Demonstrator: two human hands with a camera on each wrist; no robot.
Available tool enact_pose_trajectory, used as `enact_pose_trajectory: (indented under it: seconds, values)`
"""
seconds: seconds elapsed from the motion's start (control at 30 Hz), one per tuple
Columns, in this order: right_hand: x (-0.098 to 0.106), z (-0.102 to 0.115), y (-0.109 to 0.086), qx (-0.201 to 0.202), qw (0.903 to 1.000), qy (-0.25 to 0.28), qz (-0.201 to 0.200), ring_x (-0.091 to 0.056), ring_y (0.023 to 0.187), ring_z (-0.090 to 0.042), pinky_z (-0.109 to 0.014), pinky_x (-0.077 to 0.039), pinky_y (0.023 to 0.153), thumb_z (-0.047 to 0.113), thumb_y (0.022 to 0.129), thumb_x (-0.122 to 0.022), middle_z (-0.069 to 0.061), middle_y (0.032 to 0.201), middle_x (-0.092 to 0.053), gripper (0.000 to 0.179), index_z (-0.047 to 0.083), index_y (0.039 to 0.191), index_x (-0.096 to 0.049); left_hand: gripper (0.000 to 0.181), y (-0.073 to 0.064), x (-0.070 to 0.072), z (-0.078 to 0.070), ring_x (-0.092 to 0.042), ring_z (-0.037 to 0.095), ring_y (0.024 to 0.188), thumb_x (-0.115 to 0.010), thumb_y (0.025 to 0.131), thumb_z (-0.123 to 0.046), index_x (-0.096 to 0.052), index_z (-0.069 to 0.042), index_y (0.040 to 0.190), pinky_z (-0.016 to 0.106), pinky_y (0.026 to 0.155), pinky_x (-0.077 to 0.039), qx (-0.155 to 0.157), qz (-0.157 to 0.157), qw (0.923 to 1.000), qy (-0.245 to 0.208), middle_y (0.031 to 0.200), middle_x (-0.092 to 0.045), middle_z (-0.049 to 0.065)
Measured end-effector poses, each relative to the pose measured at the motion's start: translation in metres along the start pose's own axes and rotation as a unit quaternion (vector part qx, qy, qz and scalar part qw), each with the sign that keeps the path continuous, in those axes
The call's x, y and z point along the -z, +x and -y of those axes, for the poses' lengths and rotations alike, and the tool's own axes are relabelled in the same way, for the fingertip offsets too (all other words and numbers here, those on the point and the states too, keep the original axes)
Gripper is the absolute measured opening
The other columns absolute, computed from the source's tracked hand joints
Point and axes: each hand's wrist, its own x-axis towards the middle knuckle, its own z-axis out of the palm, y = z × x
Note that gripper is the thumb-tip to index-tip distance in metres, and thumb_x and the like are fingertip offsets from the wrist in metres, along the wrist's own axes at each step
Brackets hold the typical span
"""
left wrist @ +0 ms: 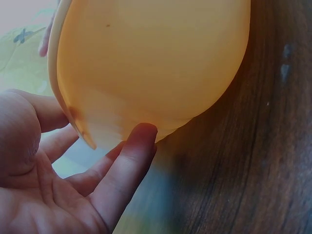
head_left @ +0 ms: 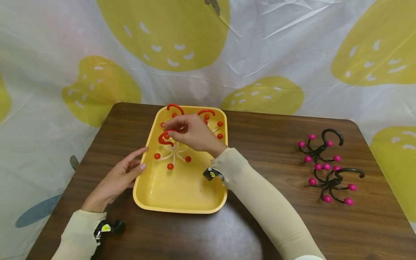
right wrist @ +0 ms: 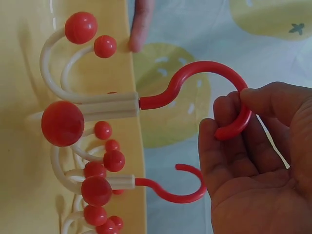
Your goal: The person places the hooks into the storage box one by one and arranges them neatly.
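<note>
My right hand (head_left: 195,133) pinches the red curved hook of a white claw hanger (head_left: 173,148) between thumb and fingers. The hanger's white prongs, tipped with red balls, hang down inside a yellow plastic tray (head_left: 180,210). In the right wrist view, the thumb presses on the hook's bend above the fingers. My left hand (head_left: 118,180) rests against the tray's left side, its fingertips touching the outer wall. At the back of the tray stand another red-hooked hanger (head_left: 175,107) and one more (head_left: 208,111), both partly hidden by my right hand.
Two black claw hangers with pink balls lie on the right of the brown wooden table (head_left: 260,151): a rear one (head_left: 320,148) and a front one (head_left: 331,183). Behind the table hangs a fruit-print cloth (head_left: 195,86).
</note>
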Motion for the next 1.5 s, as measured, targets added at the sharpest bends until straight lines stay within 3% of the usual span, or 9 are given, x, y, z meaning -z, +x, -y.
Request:
enact_pose_trajectory:
  seconds: [0.3,0.53,1.0,1.5]
  values:
    - [-0.002,-0.009,0.003,-0.018,0.9996,-0.019,0.015,-0.074,0.108,-0.014,-0.024,-0.06,0.096,0.003,0.099,-0.071,-0.01,0.119,-0.079,0.019,0.0,0.116,-0.078,0.065,0.001,0.0,0.001,-0.072,0.026,0.11,-0.056,0.112,-0.031,-0.026,-0.022,0.169,0.047,0.081,-0.066,-0.002,0.002,1.0,0.001,0.147,-0.049,0.034]
    - [-0.002,-0.013,0.006,-0.026,0.9995,-0.016,0.006,-0.074,0.108,-0.014,-0.025,-0.061,0.091,0.005,0.099,-0.072,-0.009,0.122,-0.078,0.019,0.004,0.116,-0.08,0.065,0.002,0.0,0.0,-0.072,0.026,0.109,-0.056,0.112,-0.028,-0.025,-0.021,0.169,0.047,0.08,-0.066,-0.001,0.0,1.0,0.001,0.147,-0.049,0.034]
    - [-0.003,-0.012,0.005,-0.04,0.9991,0.014,0.01,-0.076,0.11,-0.023,-0.027,-0.062,0.091,0.002,0.099,-0.069,-0.013,0.126,-0.077,0.023,-0.001,0.12,-0.077,0.065,0.002,0.002,0.001,-0.07,0.031,0.113,-0.056,0.112,-0.026,-0.025,-0.023,0.169,0.047,0.081,-0.066,0.003,-0.002,1.0,-0.002,0.148,-0.048,0.034]
    - [0.005,-0.007,-0.002,-0.044,0.998,0.032,-0.033,-0.076,0.108,-0.021,-0.031,-0.064,0.088,0.009,0.099,-0.073,-0.013,0.121,-0.078,0.028,0.002,0.127,-0.075,0.063,0.005,0.005,0.002,-0.07,0.033,0.114,-0.055,0.112,-0.026,-0.027,-0.023,0.169,0.048,0.081,-0.066,0.012,-0.004,0.9999,0.01,0.148,-0.049,0.034]
